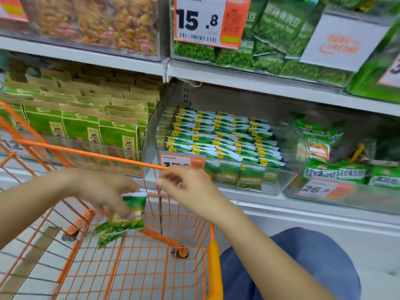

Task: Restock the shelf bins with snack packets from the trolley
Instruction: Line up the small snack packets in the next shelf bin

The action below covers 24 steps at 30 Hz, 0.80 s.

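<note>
The left hand (104, 191) pinches green snack packets (127, 215) over the orange trolley (138, 267), near its front rim. The right hand (188, 187) hovers loosely curled and holds nothing, before the clear shelf bin (281, 180) stacked with matching packets. Price tags read "15.8" (203, 20) and "26.8" (318, 189).

The left hand (104, 191) is gripping a few small green snack packets (125, 215) over the orange wire trolley (138, 256), the packets hanging down from its fingers. The right hand (188, 187) is hovering just right of it, fingers loosely curled and holding nothing, near the trolley's far rim. Beyond, a clear shelf bin (287, 169) is sitting filled with rows of matching green packets (218, 135).
</note>
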{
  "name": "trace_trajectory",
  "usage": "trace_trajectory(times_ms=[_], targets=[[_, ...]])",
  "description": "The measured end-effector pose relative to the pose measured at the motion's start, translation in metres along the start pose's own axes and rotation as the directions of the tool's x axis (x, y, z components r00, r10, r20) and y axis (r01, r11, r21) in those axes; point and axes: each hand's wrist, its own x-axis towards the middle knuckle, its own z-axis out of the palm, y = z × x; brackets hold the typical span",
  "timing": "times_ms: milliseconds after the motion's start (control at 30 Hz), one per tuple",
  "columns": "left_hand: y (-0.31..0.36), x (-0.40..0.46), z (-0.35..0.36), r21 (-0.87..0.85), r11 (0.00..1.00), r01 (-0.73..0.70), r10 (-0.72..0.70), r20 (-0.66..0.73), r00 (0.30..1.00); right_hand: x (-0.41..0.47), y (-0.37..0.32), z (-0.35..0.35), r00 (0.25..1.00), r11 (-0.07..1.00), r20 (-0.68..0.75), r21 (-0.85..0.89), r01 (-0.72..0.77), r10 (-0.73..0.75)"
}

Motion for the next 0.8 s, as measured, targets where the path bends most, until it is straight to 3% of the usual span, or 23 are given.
trace_trajectory(times_ms=[67, 133, 200, 300, 433, 467, 533, 600, 667, 733, 800], targets=[[0.03, -0.015, -0.006, -0.088, 0.972, -0.218, 0.203, -0.154, 0.967, -0.001, 0.002, -0.014, 0.992, 0.946, -0.071, 0.315, -0.076, 0.104], [0.057, -0.025, -0.004, -0.198, 0.887, -0.418, 0.329, -0.367, 0.87, -0.005, 0.002, -0.029, 0.98, 0.831, -0.036, 0.536, -0.148, 0.198], [0.075, -0.021, 0.001, -0.265, 0.804, -0.532, 0.347, -0.518, 0.782, -0.01, 0.003, -0.045, 0.966, 0.734, 0.002, 0.649, -0.199, 0.26], [0.095, -0.004, 0.01, -0.323, 0.733, -0.599, 0.321, -0.611, 0.723, -0.018, 0.006, -0.068, 0.952, 0.688, 0.016, 0.687, -0.233, 0.307], [0.121, 0.019, 0.025, -0.295, 0.688, -0.663, 0.309, -0.708, 0.635, -0.029, 0.018, -0.102, 0.949, 0.776, 0.036, 0.566, -0.278, 0.314], [0.125, 0.024, 0.03, -0.185, 0.733, -0.655, 0.338, -0.736, 0.587, -0.032, 0.023, -0.109, 0.945, 0.792, 0.065, 0.53, -0.304, 0.319], [0.127, 0.04, 0.039, 0.202, 0.857, -0.475, 0.442, -0.762, 0.473, -0.039, 0.033, -0.124, 0.925, 0.807, 0.047, 0.474, -0.353, 0.377], [0.12, 0.051, 0.044, 0.36, 0.886, -0.293, 0.456, -0.789, 0.412, -0.044, 0.044, -0.142, 0.891, 0.795, -0.09, 0.499, -0.346, 0.444], [0.11, 0.062, 0.046, 0.365, 0.901, -0.236, 0.433, -0.795, 0.425, -0.047, 0.054, -0.163, 0.844, 0.842, -0.292, 0.454, -0.291, 0.449], [0.098, 0.076, 0.048, 0.456, 0.871, -0.181, 0.488, -0.767, 0.416, -0.047, 0.066, -0.185, 0.806, 0.927, -0.459, 0.157, -0.341, 0.375], [0.093, 0.082, 0.049, 0.479, 0.861, -0.172, 0.506, -0.762, 0.405, -0.042, 0.074, -0.202, 0.845, 0.852, -0.415, -0.248, -0.461, 0.336]])
